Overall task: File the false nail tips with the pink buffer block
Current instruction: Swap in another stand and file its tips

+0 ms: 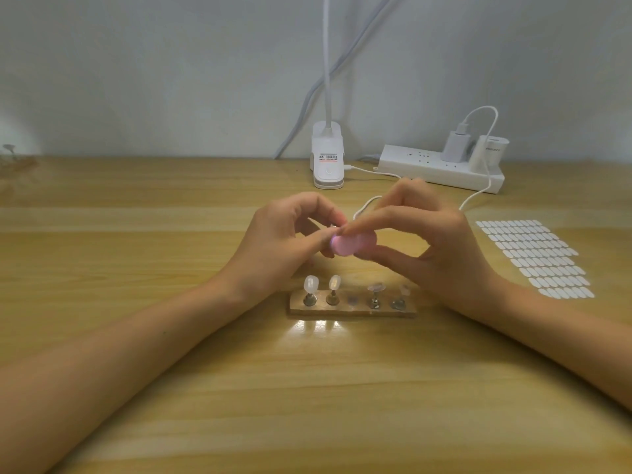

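Left hand: pinches a blurred tip, steadying it.
Right hand: pinches buffer, at its 3 o'clock, to file.
Stand: 6 o'clock, handy.

pink buffer block, gripped by right hand

Blur on pink buffer block; small piece in left hand pinch mostly hidden; lamp neck cut off above.
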Demonstrator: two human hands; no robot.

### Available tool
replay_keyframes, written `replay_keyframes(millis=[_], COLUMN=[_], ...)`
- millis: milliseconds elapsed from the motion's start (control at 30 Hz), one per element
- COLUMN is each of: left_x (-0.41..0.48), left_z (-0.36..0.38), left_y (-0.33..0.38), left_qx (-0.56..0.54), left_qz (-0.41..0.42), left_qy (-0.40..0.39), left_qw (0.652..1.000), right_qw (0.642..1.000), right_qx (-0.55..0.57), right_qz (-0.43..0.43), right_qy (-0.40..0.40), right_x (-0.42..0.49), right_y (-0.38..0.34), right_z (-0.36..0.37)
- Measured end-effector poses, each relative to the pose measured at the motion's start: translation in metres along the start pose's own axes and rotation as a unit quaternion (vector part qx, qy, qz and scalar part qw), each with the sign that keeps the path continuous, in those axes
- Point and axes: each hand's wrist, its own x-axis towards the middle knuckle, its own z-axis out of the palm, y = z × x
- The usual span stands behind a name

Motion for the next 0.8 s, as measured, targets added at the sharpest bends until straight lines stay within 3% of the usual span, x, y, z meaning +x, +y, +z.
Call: replay_keyframes(millis=[133,267,367,500,633,800], left_x=[0.0001,0.0003,0.0002,-0.0006,0.0001,0.0003], left_z=[0.0005,0.0005,0.0004,0.0004,0.0008,0.0008], left_y=[0.0001,0.0001,0.0007,0.0021,0.0021,0.0009], left_qx=[-0.008,-0.010,-0.018,-0.014,-0.010,-0.014], left_qz=[-0.004,-0.001,-0.011,-0.005,0.001,0.000], left_qy=[-0.002,-0.005,-0.002,-0.012,-0.012,-0.007], left_qw=[1.000,1.000,1.000,1.000,1.000,1.000], right_qw=[0.999,1.000,0.998,1.000,0.998,0.999], right_qx=[0.018,0.019,0.021,0.017,0.016,0.021], right_qz=[0.036,0.017,0.046,0.023,0.045,0.032], right_qy=[0.030,-0.010,0.027,-0.003,0.033,0.010], right_x=[0.0013,0.0001,0.0022,0.0016,0.0038,0.0033], right_y=[0.0038,0.0018,0.0049,0.0000,0.0026,-0.0003], right_z=[-0.0055,0.0004,-0.0046,0.0010,-0.0050,-0.0007])
